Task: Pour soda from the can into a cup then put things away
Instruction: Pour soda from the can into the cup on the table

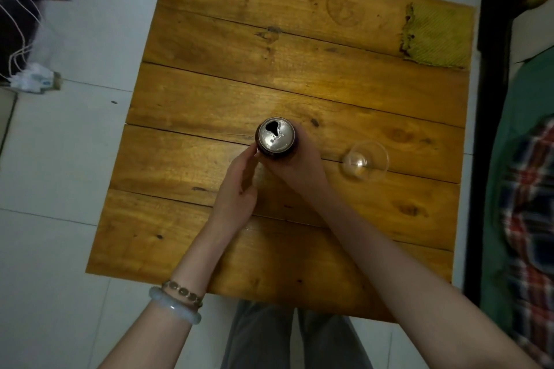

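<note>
While the can (277,136) stands upright and opened near the middle of the table (209,84), the right hand (299,168) wraps its side and the left hand (236,186) touches it with nearly straight fingers. For a clean pour, carry it over the cup (364,160), which stands apart to its right, and tilt slowly. Count: one can, one cup, two hands.

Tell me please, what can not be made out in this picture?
1. Can label: the head view looks straight down, so only the lid shows.
2. Soda level: the opening is just dark.
3. Right hand fingers: hidden behind the can.
4. Left hand fingertips: touching the can or not, unclear from above.
5. Cup contents: clear plastic, blurred, too faint to tell.
</note>
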The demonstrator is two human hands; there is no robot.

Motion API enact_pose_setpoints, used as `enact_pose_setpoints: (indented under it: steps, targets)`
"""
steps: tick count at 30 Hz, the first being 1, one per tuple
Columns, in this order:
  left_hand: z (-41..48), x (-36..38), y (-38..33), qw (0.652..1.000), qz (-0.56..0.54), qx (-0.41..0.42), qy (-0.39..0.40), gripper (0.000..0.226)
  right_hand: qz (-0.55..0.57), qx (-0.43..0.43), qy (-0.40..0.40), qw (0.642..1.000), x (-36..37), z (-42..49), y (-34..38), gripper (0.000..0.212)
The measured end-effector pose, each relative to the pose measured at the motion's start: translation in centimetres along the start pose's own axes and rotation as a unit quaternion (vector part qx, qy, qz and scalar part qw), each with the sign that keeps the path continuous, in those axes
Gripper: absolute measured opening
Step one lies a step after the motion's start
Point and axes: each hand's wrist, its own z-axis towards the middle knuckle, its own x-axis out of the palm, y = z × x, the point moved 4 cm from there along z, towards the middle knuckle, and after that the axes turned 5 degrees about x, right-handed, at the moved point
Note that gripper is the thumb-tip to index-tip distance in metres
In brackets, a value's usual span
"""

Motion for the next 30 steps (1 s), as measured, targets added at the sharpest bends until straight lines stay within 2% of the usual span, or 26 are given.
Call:
enact_pose_setpoints:
  steps: [7, 15, 22, 30]
  targets:
    - [-1.6, -2.8, -6.0, 0.997, 0.011, 0.067, -0.022, 0.076, 0.019, -0.023, 0.022, 0.999, -1.8, -2.4, 5.6, 0.062]
    - [-5.6, -2.6, -15.5, 0.992, 0.022, 0.123, 0.028, 0.073, 0.051, 0.005, 0.039, 0.998, -8.4, -7.2, 13.1, 0.072]
    - [-8.6, 2.3, -22.6, 0.981, 0.022, 0.183, 0.061, 0.078, 0.054, -0.048, 0.008, 0.997, -17.0, -11.6, 16.3, 0.069]
    - [-11.4, 11.9, -23.2, 0.984, -0.074, 0.148, 0.066, 0.075, 0.049, -0.042, 0.019, 0.998, -25.0, -14.3, 12.4, 0.076]
